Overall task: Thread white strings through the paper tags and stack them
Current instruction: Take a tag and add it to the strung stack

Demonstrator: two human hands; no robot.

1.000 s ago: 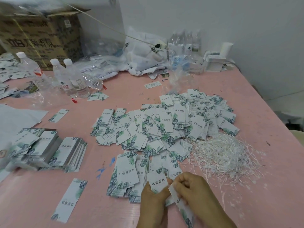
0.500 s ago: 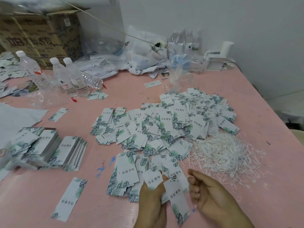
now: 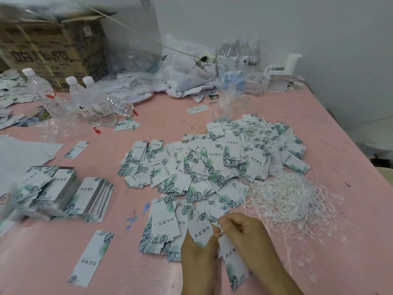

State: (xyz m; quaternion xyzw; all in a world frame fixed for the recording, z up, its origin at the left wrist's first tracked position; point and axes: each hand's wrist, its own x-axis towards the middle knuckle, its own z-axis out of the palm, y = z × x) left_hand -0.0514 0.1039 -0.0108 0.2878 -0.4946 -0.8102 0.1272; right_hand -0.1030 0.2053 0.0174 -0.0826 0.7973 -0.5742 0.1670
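Holding two paper tags at the near edge of the table (image 3: 331,133), the left hand (image 3: 198,255) has its fingers curled round a short tag (image 3: 201,231), printed face up, while a long tag (image 3: 232,262) hangs beneath and toward the camera. The right hand (image 3: 244,232) meets it from the right, its fingers curled and pinched at the top of the tags, probably on a string; the string itself is too thin to make out there. Bringing both hands together at the tags' upper end suggests the threading step, since the hole would lie there. Just right of the hands, the tangle of white strings (image 3: 285,196) lies within easy reach of the right hand. Beyond the hands, a loose heap of tags (image 3: 212,162) spreads across the middle of the table, strings showing among those at its far right, so these may be finished. A small fanned stack (image 3: 163,226) sits just left of the hands. Farther left, neat stacks of tags (image 3: 63,188) stand in rows, and one long tag (image 3: 93,258) lies alone.
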